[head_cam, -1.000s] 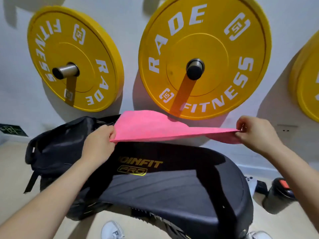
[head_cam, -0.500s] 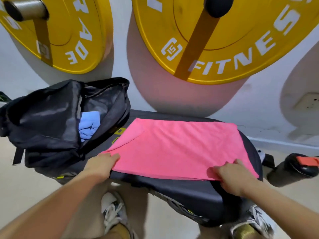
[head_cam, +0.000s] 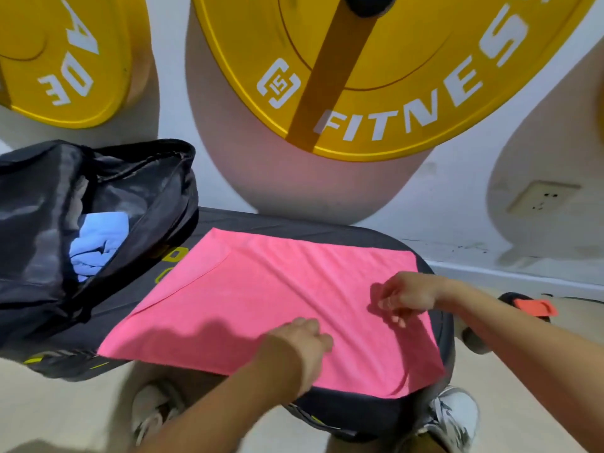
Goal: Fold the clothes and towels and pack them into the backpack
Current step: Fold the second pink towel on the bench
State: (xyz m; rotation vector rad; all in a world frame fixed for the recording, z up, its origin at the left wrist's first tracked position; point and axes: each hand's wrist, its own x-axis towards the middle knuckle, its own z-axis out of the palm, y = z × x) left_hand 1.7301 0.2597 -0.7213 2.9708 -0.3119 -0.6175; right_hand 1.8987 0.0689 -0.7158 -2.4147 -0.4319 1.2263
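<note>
The towel (head_cam: 261, 305) lay flat on the surface (head_cam: 327, 235) — backpack (head_cam: 39, 223) open beside it.
The left hand (head_cam: 300, 338) rested on it, grip unclear; the right hand (head_cam: 405, 295) hovered — loosely curled, empty.

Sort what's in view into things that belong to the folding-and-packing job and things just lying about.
Job:
pink towel, spread on the black bench pad
open black backpack
light blue cloth inside it
left hand and right hand, over the towel

Lying about:
yellow weight plates on the wall
black bottle with orange lid, on the floor
wall socket
</note>
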